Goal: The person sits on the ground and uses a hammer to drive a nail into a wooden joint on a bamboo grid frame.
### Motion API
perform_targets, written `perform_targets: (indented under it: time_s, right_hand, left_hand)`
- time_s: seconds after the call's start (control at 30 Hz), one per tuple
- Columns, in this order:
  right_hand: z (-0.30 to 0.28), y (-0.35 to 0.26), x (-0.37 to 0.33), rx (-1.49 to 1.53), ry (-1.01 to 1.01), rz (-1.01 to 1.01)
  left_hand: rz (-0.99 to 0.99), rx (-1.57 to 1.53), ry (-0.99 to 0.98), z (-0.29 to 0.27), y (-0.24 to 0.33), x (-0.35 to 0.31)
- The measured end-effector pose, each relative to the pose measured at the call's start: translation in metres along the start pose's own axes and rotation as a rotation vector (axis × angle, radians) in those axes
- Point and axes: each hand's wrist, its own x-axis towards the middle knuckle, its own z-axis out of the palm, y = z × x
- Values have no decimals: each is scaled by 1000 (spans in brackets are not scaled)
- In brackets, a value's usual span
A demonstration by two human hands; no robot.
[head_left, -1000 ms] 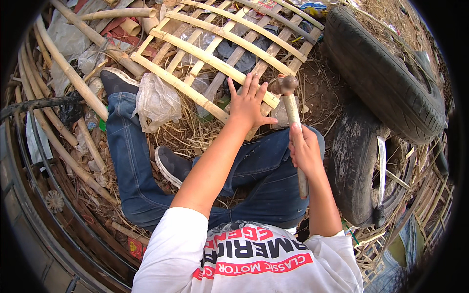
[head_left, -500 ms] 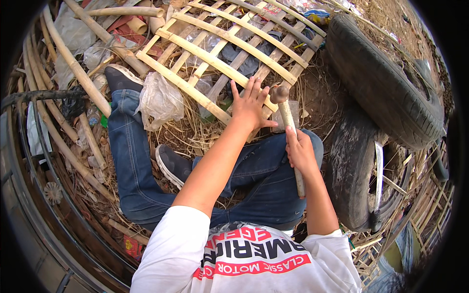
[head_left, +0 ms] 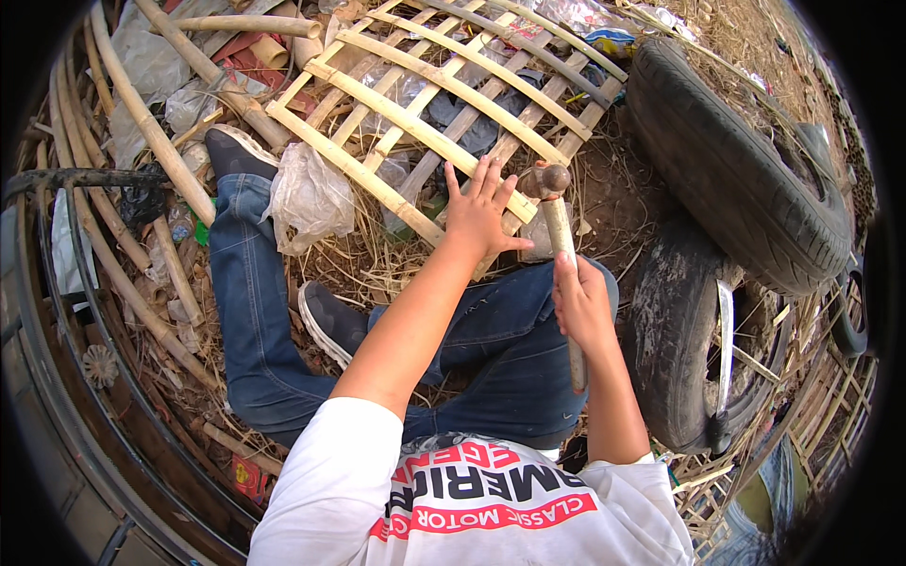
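A lattice of split bamboo strips (head_left: 412, 124) lies before me on the ground, its nearest corner by my knees. My left hand (head_left: 479, 212) rests on that corner with its fingers spread over the strips. In my right hand (head_left: 582, 304) is a hammer (head_left: 561, 231) with a rounded metal head and a pale handle, gripped partway down. The hammer head sits just right of the lattice corner, close to my left fingertips; whether it touches the strip I cannot tell. A greyish block (head_left: 539, 234) shows partly beneath the corner, next to my left thumb.
Two worn tyres, one upper (head_left: 727, 170) and one lower (head_left: 665, 330), stand at my right. A long blade (head_left: 725, 349) leans on the lower one. Bamboo poles (head_left: 151, 123) and a dark metal frame (head_left: 66, 396) line the left. A crumpled plastic bag (head_left: 310, 203) lies by my leg.
The hammer's head has tilted and turned a little, its round end now facing more to the right. My right hand has shifted only slightly; my left hand stays on the lattice.
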Motion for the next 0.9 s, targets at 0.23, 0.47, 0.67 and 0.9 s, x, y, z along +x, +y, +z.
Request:
perform_targets:
  time_s: [0.23, 0.47, 0.67, 0.9]
  right_hand:
    - [-3, 26, 18, -2, -2, 106]
    - [-3, 25, 16, -15, -22, 105]
    - [-2, 27, 16, -1, 11, 88]
    - [-2, -3, -5, 65, 16, 23]
  left_hand:
    - [-13, -15, -46, -6, 5, 3]
    - [-23, -3, -95, -12, 6, 2]
    - [-11, -30, -70, -12, 6, 1]
    - [2, -35, 12, 0, -2, -2]
